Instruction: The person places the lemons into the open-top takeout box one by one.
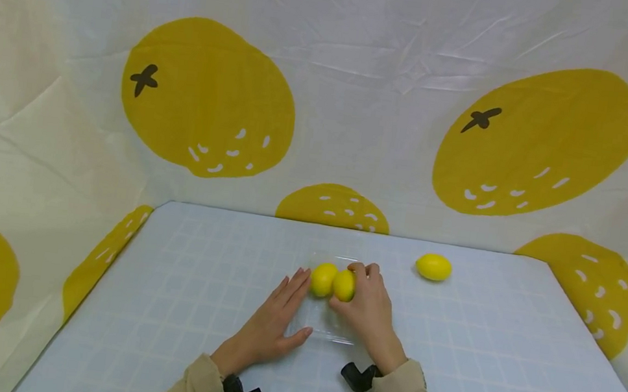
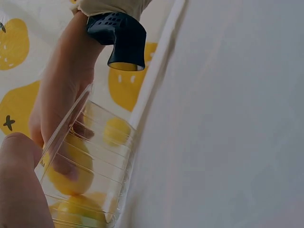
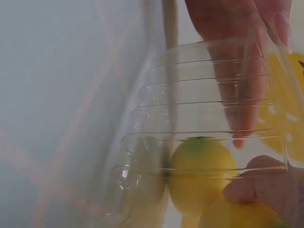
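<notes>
Setting a lemon [image 1: 345, 285] into the clear plastic container [image 1: 327, 328] at mid-table [image 1: 492, 375], beside another lemon [image 1: 323, 279].
Right hand [image 1: 371, 307] pinching that lemon with curled fingers; left hand [image 1: 275, 319] lying flat, fingers straight, bracing the container wall. Best easing it down slowly while steadying the light container. Counting three lemons: two inside, one lone lemon [image 1: 433, 267] apart; one container.

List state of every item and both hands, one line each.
Clear tray: flat on table, holds two lemons.
Left lemon: in tray, untouched.
Right lemon: in tray, gripped by right hand.
Third lemon: loose on table, outside tray.
Left hand: fingers straight, against tray's side.
</notes>
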### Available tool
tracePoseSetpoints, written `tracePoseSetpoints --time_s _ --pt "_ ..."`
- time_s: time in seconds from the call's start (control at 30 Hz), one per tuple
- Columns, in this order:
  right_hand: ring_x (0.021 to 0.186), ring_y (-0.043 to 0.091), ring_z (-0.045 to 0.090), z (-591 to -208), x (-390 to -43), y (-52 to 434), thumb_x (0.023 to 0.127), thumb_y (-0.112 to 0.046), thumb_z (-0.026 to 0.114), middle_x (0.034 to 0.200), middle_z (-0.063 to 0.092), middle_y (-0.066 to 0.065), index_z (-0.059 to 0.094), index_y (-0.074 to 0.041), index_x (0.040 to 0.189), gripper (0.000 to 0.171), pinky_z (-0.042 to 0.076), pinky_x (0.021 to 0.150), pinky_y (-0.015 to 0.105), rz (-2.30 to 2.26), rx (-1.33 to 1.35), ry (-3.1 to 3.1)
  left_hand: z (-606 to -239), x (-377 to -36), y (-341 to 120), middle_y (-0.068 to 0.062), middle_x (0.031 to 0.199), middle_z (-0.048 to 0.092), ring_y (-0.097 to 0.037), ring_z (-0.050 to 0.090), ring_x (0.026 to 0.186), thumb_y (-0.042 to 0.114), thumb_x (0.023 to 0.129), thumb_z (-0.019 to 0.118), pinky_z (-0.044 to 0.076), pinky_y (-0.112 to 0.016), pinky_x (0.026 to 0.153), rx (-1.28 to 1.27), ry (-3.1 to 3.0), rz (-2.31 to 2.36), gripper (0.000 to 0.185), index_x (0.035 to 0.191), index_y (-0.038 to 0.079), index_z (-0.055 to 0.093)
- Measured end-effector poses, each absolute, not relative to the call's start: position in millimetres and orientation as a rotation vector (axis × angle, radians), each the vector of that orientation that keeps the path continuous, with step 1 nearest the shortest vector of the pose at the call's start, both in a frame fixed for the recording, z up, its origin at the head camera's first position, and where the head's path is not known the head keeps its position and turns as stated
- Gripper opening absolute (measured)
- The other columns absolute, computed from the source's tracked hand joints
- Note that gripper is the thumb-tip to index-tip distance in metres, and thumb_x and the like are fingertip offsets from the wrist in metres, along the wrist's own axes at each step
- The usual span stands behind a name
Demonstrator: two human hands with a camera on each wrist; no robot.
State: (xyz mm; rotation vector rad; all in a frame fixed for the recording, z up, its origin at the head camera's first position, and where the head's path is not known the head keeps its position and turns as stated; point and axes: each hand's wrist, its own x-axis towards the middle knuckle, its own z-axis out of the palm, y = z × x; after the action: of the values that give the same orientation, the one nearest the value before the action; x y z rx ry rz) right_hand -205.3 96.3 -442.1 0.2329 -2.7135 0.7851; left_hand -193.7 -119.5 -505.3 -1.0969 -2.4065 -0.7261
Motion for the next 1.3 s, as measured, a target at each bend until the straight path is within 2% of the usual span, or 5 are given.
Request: tracePoseSetpoints --time_s 0.27,0.47,0.87,1.1,1.3 --pt "0.087 0.030 0.052 -442.8 -203.8 93.3 0.068 -0.027 0.086 0.108 0.054 0.016 0.058 -0.003 0.121 0.064 0.050 0.073 0.043 0.648 0.291 -2.794 -505.7 -194.0 -120.2 -0.019 0.161 0.022 -0.032 0.020 0.149 0.048 0.099 0.045 0.017 -0.049 0.120 -1.095 -2.410 -0.707 0.079 0.153 -0.007 0.026" --pt "0.090 0.032 0.045 -446.2 -202.2 90.8 0.066 -0.029 0.086 0.101 0.058 0.014 0.061 -0.005 0.119 0.064 0.044 0.075 0.043 0.455 0.338 -2.802 -505.9 -193.2 -120.5 -0.018 0.162 0.022 -0.032 0.020 0.149 0.048 0.099 0.046 0.017 -0.047 0.121 -1.087 -2.419 -0.704 0.079 0.153 -0.006 0.026" --pt "0.124 0.040 0.035 -453.3 -202.4 84.9 0.065 -0.037 0.088 0.125 0.050 0.016 0.058 -0.002 0.122 0.073 0.029 0.094 0.058 0.466 0.315 -2.881 -505.4 -193.6 -119.6 -0.019 0.161 0.023 -0.031 0.019 0.150 0.048 0.099 0.047 0.017 -0.048 0.121 -1.091 -2.430 -0.709 0.079 0.154 -0.005 0.026" --pt "0.125 0.039 0.036 -450.6 -203.9 88.2 0.059 -0.042 0.093 0.125 0.054 0.016 0.056 -0.001 0.127 0.087 0.031 0.095 0.058 0.501 0.344 -2.927 -505.0 -192.8 -118.8 -0.018 0.161 0.023 -0.031 0.019 0.150 0.046 0.098 0.050 0.018 -0.049 0.120 -1.089 -2.436 -0.708 0.079 0.153 -0.005 0.026" --pt "0.124 0.037 0.038 -441.0 -205.8 97.6 0.057 -0.037 0.095 0.123 0.058 0.014 0.056 -0.003 0.131 0.091 0.033 0.096 0.058 0.634 0.391 -2.980 -503.9 -192.8 -118.5 -0.017 0.162 0.021 -0.029 0.017 0.150 0.046 0.097 0.050 0.017 -0.048 0.120 -1.089 -2.457 -0.704 0.080 0.155 -0.003 0.024"
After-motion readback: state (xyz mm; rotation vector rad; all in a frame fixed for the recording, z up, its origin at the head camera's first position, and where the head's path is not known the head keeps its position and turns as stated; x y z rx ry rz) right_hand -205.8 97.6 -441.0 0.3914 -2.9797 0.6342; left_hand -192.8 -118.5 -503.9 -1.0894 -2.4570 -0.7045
